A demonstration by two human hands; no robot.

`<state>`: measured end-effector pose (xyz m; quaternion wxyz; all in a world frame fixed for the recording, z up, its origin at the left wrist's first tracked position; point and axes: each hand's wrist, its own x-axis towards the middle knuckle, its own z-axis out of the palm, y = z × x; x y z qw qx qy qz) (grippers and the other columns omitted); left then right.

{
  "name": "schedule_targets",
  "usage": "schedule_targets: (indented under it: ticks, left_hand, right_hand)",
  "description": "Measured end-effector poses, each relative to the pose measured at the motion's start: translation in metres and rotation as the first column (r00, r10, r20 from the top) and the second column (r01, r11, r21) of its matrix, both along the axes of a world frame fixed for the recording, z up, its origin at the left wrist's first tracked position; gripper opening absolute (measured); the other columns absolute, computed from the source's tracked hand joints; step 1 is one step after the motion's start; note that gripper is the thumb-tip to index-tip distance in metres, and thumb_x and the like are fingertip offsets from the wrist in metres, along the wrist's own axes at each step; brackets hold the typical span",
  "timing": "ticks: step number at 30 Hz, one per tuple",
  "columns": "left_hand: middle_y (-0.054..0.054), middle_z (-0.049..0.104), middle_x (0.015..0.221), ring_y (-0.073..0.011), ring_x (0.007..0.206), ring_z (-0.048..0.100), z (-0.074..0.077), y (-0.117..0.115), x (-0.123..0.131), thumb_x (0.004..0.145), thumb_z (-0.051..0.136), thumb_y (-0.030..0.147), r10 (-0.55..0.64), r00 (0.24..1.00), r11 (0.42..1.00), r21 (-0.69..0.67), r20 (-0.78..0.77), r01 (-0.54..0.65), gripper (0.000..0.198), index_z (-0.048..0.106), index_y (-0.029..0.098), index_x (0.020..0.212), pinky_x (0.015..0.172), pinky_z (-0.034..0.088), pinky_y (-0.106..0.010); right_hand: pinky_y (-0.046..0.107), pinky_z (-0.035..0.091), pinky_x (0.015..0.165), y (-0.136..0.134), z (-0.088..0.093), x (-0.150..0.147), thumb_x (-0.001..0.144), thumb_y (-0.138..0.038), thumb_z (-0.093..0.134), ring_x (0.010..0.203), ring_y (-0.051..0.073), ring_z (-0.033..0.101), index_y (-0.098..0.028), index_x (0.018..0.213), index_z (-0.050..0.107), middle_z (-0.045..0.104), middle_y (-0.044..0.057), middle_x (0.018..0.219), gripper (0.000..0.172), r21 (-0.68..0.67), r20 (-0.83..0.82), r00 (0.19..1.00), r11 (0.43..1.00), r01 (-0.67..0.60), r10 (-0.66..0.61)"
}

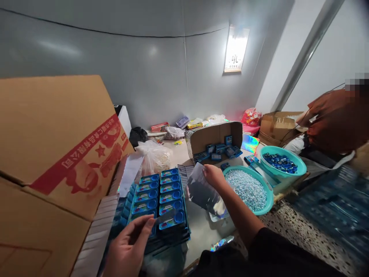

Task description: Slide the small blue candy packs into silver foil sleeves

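My right hand (212,175) is closed on the top corner of a clear plastic bag (202,192), held up over the table. My left hand (131,244) reaches toward the near corner of a stack of small blue boxes (161,200); its thumb and fingers pinch a thin clear strip. The blue boxes lie in neat rows. A teal basin of pale blue-white pellets (249,190) sits right beside my right hand.
A big brown carton (54,154) fills the left. An open cardboard box with blue items (215,142) stands behind. A second teal basin of dark blue pieces (282,163) lies right. Another person's arm (337,119) is at far right. Bags and clutter line the wall.
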<state>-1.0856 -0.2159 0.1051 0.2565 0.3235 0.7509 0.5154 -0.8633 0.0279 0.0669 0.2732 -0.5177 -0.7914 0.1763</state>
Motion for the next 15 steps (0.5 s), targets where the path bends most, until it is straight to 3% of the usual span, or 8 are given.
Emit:
schedule_targets:
  ticks: [2, 4, 6, 8, 11, 13, 15]
  left_hand:
    - [-0.010, 0.080, 0.091, -0.0273, 0.086, 0.075, 0.004, 0.005, 0.002, 0.050, 0.078, 0.082, -0.052, 0.998, 0.999, 0.016, 0.044, 0.052, 0.072, 0.080, 0.019, 0.085, 0.079, 0.063, -0.032]
    - [-0.010, 0.080, 0.088, -0.0268, 0.083, 0.075, 0.004, 0.010, 0.004, 0.047, 0.080, 0.081, -0.081, 0.993, 0.996, 0.037, 0.086, 0.078, 0.070, 0.080, 0.020, 0.082, 0.074, 0.063, -0.031]
    - [-0.009, 0.079, 0.084, -0.0249, 0.079, 0.074, 0.001, 0.017, 0.005, 0.044, 0.082, 0.080, -0.100, 0.988, 0.994, 0.052, 0.119, 0.094, 0.069, 0.080, 0.020, 0.078, 0.070, 0.062, -0.028]
    - [-0.008, 0.079, 0.082, -0.0233, 0.078, 0.074, -0.003, 0.024, 0.006, 0.046, 0.083, 0.079, -0.140, 0.980, 0.989, 0.061, 0.139, 0.132, 0.067, 0.080, 0.020, 0.078, 0.068, 0.061, -0.025]
    - [-0.007, 0.078, 0.080, -0.0233, 0.076, 0.073, -0.010, 0.033, 0.003, 0.047, 0.085, 0.076, -0.200, 0.962, 0.980, 0.056, 0.184, 0.193, 0.065, 0.080, 0.020, 0.080, 0.067, 0.061, -0.027]
    - [-0.007, 0.078, 0.080, -0.0232, 0.076, 0.073, -0.014, 0.037, 0.001, 0.049, 0.086, 0.074, -0.227, 0.950, 0.974, 0.035, 0.213, 0.225, 0.063, 0.080, 0.020, 0.080, 0.067, 0.061, -0.027]
    - [-0.007, 0.078, 0.082, -0.0224, 0.077, 0.073, -0.016, 0.038, 0.000, 0.054, 0.086, 0.071, -0.240, 0.948, 0.970, 0.018, 0.210, 0.242, 0.060, 0.080, 0.020, 0.084, 0.066, 0.061, -0.026]
  right_hand:
    - [0.044, 0.046, 0.093, -0.009, -0.004, 0.002, 0.092, -0.011, 0.064, 0.109, 0.035, 0.065, -0.007, 0.119, 0.068, 0.071, 0.024, 0.114, 0.028, -0.008, 0.061, 0.994, 0.996, 0.093, -0.092]
    - [0.045, 0.045, 0.099, -0.022, -0.001, 0.004, 0.093, -0.013, 0.066, 0.117, 0.035, 0.062, -0.007, 0.128, 0.064, 0.067, 0.025, 0.125, 0.036, 0.003, 0.081, 0.993, 0.996, 0.086, -0.086]
    - [0.040, 0.047, 0.100, -0.041, 0.007, 0.004, 0.097, -0.017, 0.062, 0.114, 0.029, 0.064, -0.010, 0.124, 0.068, 0.069, 0.019, 0.122, 0.029, -0.023, -0.024, 0.999, 0.999, -0.043, 0.042]
    - [0.034, 0.051, 0.094, -0.063, 0.016, 0.002, 0.100, -0.025, 0.060, 0.106, 0.023, 0.066, -0.014, 0.120, 0.070, 0.072, 0.013, 0.115, 0.025, -0.092, -0.251, 0.937, 0.958, -0.272, 0.242]
    - [0.034, 0.052, 0.089, -0.091, 0.025, -0.004, 0.096, -0.042, 0.066, 0.104, 0.021, 0.067, -0.018, 0.126, 0.068, 0.073, 0.009, 0.115, 0.038, -0.197, -0.598, 0.697, 0.770, -0.606, 0.395]
    - [0.033, 0.051, 0.087, -0.100, 0.026, -0.010, 0.089, -0.048, 0.075, 0.099, 0.019, 0.067, -0.019, 0.126, 0.068, 0.073, 0.007, 0.113, 0.048, -0.281, -0.737, 0.571, 0.605, -0.745, 0.362]
    - [0.030, 0.049, 0.081, -0.099, 0.023, -0.015, 0.078, -0.051, 0.085, 0.085, 0.015, 0.065, -0.017, 0.115, 0.072, 0.073, 0.004, 0.098, 0.051, -0.367, -0.816, 0.512, 0.445, -0.817, 0.267]
